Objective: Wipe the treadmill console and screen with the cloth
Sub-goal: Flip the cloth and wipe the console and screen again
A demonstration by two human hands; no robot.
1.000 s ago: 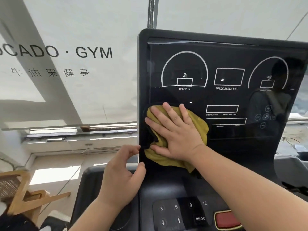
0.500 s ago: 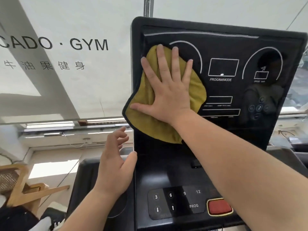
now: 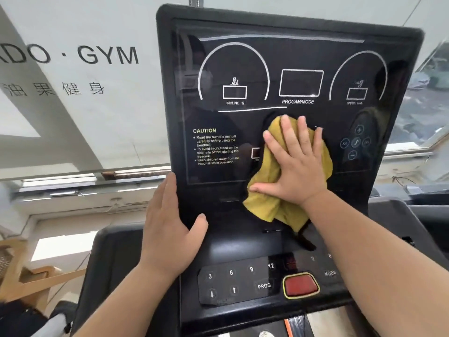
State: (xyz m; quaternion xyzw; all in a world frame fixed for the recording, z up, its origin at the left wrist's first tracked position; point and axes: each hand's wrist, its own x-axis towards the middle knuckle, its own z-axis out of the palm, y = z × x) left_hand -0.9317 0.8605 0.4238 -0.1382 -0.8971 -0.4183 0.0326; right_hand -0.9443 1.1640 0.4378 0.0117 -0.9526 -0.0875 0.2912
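Note:
The black treadmill screen (image 3: 298, 83) stands upright with white dial outlines and a caution text at its lower left. My right hand (image 3: 295, 164) lies flat, fingers spread, pressing a yellow cloth (image 3: 267, 205) against the lower middle of the screen. The cloth's bottom edge hangs over the ledge below the glass. My left hand (image 3: 170, 229) grips the left edge of the console, thumb on the front face. Below lies the console's button panel (image 3: 233, 280) with numbered keys and a red stop button (image 3: 300, 285).
A frosted window with gym lettering (image 3: 107, 54) fills the left background. A wooden chair (image 3: 21, 271) stands at the lower left. The treadmill's dark side housing (image 3: 413, 222) extends to the right of the console.
My right hand slid the cloth from the upper left of the screen down to its lower middle. My left hand rose and closed onto the console's left edge.

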